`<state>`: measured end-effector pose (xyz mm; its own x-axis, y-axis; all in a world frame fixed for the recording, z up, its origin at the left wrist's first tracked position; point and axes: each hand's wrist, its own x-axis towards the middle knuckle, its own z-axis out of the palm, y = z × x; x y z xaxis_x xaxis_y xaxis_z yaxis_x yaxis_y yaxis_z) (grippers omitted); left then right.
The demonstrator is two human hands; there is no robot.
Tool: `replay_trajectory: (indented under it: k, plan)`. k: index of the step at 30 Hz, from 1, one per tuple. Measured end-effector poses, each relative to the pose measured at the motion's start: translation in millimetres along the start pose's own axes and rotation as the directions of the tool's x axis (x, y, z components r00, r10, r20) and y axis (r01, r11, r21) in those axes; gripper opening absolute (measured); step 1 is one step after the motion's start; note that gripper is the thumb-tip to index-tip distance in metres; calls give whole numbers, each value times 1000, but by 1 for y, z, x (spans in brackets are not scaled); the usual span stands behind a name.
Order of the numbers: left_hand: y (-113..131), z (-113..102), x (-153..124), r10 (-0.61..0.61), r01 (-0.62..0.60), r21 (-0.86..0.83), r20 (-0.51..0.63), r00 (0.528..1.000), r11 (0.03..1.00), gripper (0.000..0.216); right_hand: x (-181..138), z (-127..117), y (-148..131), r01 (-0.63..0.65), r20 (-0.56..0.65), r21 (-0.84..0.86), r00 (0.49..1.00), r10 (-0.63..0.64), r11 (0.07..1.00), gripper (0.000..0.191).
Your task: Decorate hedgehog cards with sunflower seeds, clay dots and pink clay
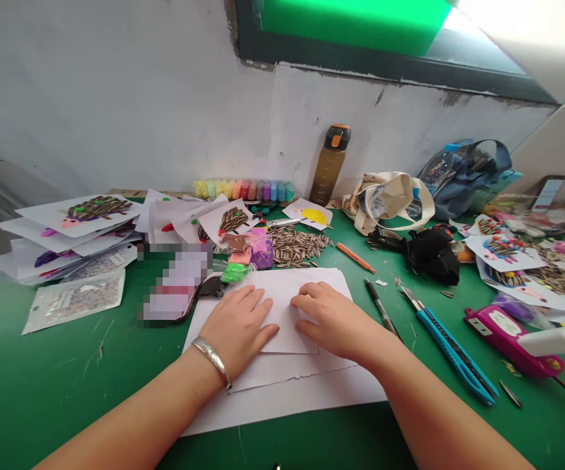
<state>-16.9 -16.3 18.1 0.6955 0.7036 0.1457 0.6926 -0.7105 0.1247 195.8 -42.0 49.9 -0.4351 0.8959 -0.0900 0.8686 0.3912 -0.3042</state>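
Observation:
White sheets of paper (282,405) lie stacked in front of me on the green table, a smaller sheet (290,339) on top and a torn edge showing beneath it. My left hand (241,323) rests flat on the paper's left part, fingers stretched out and a silver bangle on the wrist. On the right part, my right hand (329,320) touches the sheet with bent fingers, its thumb apart from them. Just beyond the paper are packets of green clay (236,273) and purple clay (261,249), beside a heap of striped sunflower seeds (296,247).
To the right lie a black pen (379,303), a blue utility knife (451,349), an orange marker (355,257) and a magenta glue gun (515,336). Stacked seed pictures (81,228) and a pixelated phone (175,284) are left. A bottle (330,166) stands at the wall.

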Motion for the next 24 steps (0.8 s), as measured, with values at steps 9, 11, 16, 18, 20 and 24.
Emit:
replay_trajectory:
  k: [9, 11, 16, 18, 20, 24]
  plan:
    - [-9, -4, 2, 22, -20, 30, -78, 997, 999, 32, 0, 1, 0, 6, 1, -28, 1000, -6, 1000, 22]
    - [-4, -6, 2, 52, -54, -22, -73, 996, 998, 27, 0, 2, 0, 8, -1, -35, 1000, -8, 999, 22]
    - [4, -5, 2, 123, -120, -101, 26, 992, 988, 21, -2, 0, 1, 13, -1, -18, 1000, -13, 1000, 23]
    - [7, -2, 1, 126, -122, -80, 49, 991, 989, 24, -4, -3, 1, 23, 11, 11, 1000, -23, 1000, 25]
    - [9, 1, 0, 120, -117, -52, 59, 991, 992, 29, -8, -5, 1, 26, 22, 33, 999, -27, 999, 26]
    - [14, 3, -3, 116, -115, -25, 66, 991, 993, 33, -13, -7, -2, 39, 26, 30, 999, -40, 999, 30]
